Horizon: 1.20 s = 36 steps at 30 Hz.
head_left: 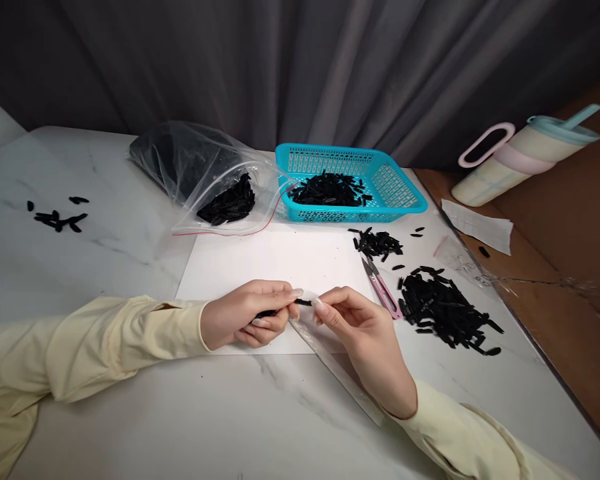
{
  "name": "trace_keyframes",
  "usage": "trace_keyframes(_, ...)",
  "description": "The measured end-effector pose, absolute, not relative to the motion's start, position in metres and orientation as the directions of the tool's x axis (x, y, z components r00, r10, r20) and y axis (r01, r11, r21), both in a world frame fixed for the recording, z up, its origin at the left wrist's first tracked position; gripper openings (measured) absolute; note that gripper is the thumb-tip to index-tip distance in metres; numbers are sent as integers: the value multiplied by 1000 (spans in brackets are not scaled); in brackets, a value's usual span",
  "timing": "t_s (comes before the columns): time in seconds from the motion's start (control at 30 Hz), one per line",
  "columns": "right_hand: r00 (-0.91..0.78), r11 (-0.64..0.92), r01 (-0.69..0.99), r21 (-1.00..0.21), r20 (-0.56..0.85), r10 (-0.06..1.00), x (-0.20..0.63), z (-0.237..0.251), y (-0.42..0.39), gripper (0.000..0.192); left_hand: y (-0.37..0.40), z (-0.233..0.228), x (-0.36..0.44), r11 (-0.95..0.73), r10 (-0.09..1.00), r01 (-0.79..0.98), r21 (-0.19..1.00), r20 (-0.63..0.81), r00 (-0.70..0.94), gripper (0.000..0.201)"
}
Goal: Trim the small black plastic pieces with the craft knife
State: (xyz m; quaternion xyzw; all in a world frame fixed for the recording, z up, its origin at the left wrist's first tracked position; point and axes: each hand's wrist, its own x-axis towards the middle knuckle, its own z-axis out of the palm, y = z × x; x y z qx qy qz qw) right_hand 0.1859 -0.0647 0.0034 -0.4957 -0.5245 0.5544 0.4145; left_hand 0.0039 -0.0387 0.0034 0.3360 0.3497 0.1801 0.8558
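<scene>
Between my two hands is a small black strip (304,303), pinched at one end by each. My left hand (253,313) is closed, thumb and forefinger on the strip, and more black pieces (266,313) show under its curled fingers. The thumb and fingertips of my right hand (357,333) press on the strip's other end. What exactly the strip is, I cannot make out. Below both hands lies a white paper sheet (260,260). Pink-handled thread snips (381,287) rest to the right, beside a large pile of black pieces (443,307).
A blue basket (350,215) holds black pieces at the back, next to an open zip bag (190,167) with more. A smaller pile (379,244) sits nearer. Some pieces (63,221) lie far left. A tumbler (517,157) with a straw and a paper slip (477,223) are at right.
</scene>
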Motion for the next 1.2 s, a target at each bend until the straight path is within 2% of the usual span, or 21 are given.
trace_keyframes(0.17,-167,-51,100,-994,-67,984,187,2,-66,17,-38,3,3,705,555,-83,704,-476,682,30)
trace_keyframes(0.47,-165,192,242,-951,155,974,188,-1,-69,8,-38,3,5,703,577,-108,703,-475,664,26)
trace_keyframes(0.63,-155,264,288,-920,228,961,188,-1,-69,6,-39,2,3,697,588,-124,706,-464,663,22)
trace_keyframes(1.03,-150,310,316,-897,275,950,188,0,-69,9,-39,5,4,721,595,-125,682,-516,616,21)
trace_keyframes(1.2,-167,274,318,-907,231,959,188,0,-68,4,-39,6,4,727,604,-122,676,-546,580,18)
